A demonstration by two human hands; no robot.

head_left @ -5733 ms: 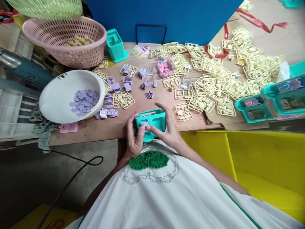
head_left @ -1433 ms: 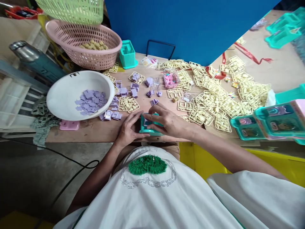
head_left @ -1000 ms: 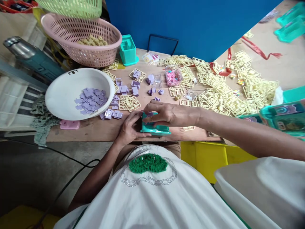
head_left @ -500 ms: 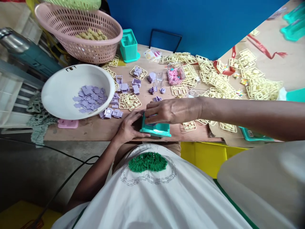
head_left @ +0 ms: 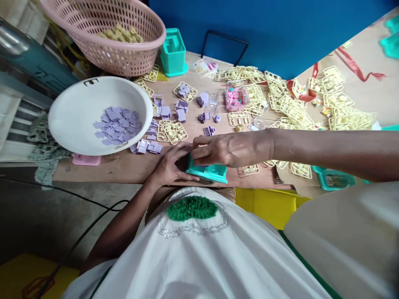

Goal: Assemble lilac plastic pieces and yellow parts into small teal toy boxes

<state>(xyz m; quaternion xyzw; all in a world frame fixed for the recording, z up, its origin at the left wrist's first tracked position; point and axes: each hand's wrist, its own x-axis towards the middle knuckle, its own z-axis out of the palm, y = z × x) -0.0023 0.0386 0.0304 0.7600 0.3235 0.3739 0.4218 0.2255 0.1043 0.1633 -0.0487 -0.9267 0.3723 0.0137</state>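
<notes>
A teal plastic box (head_left: 215, 172) lies at the table's front edge, between my hands. My left hand (head_left: 171, 167) grips its left side, thumb low and fingers at the far side. Over the box's left part, my right hand (head_left: 218, 150) has its fingers bent together; a bit of purple shows beneath them, too covered to make out. Just beyond lie a dark purple piece (head_left: 209, 131) and a cream part frame (head_left: 172, 132). Light purple pieces (head_left: 154, 147) sit left of my left hand.
A white bowl (head_left: 68, 124) of flat purple pieces stands left, with a pink basket (head_left: 109, 50) behind it. Cream frames (head_left: 293, 110) pile up at the right. A clear tub (head_left: 237, 96) of pink pieces and a teal container (head_left: 173, 54) stand further back, before a blue panel (head_left: 274, 33).
The view has shifted slightly. Both hands remain at the teal box, and the right fingers still reach into its left part with little visible change.
</notes>
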